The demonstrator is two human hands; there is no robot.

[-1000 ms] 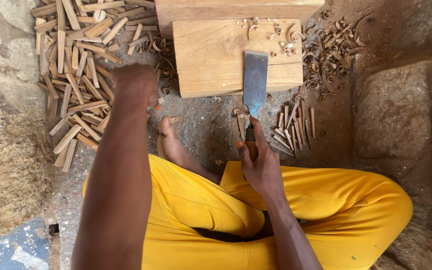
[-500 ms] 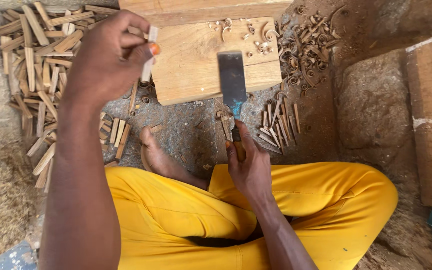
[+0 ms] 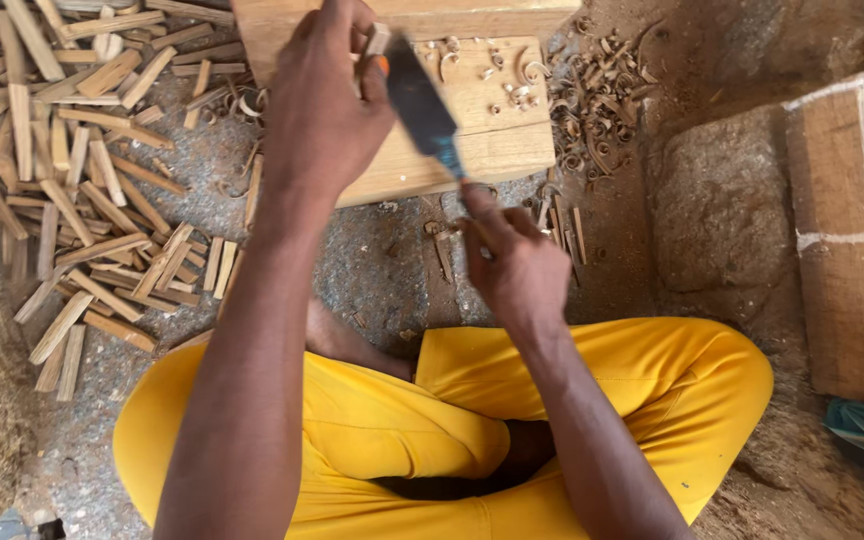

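Note:
My left hand (image 3: 324, 105) holds a small pale wooden stick (image 3: 376, 42) upright over the wooden block (image 3: 497, 140). My right hand (image 3: 514, 262) grips the handle of a broad flat blade (image 3: 420, 105), which is tilted with its upper edge against the stick near my left fingers. The block lies on the ground in front of my crossed legs in yellow trousers (image 3: 642, 375). Curled shavings lie on the block's top.
A heap of split wooden sticks (image 3: 82, 190) covers the ground at the left. Wood shavings (image 3: 592, 110) pile up right of the block. A large timber block (image 3: 847, 230) stands at the right edge. A few sticks (image 3: 557, 215) lie beside my right hand.
My left hand has brought a stick from the left heap over to the block. My right hand has lifted and tilted the blade from lying upright on the block toward the stick.

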